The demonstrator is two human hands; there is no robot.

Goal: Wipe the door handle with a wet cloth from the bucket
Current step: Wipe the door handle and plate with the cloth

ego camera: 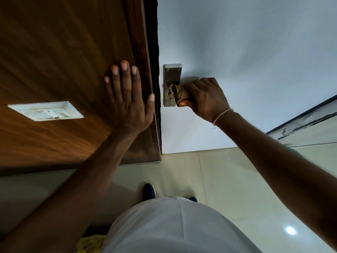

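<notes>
A steel door handle plate [171, 73] is fixed to the white door [246, 52], close to its left edge. My right hand [204, 97] is closed around a brownish cloth [179, 93], which is wrapped over the lever of the handle; the lever itself is hidden under the cloth and my fingers. My left hand [127, 99] lies flat with fingers spread on the brown wooden panel [63, 52] beside the door, holding nothing. No bucket is in view.
A white switch plate [46, 110] is set in the wooden panel at the left. Pale floor tiles [228, 179] lie below, with my dark blue shoes [148, 191] on them. Something yellow [89, 243] shows at the bottom edge. A dark-edged ledge [300, 123] runs at the right.
</notes>
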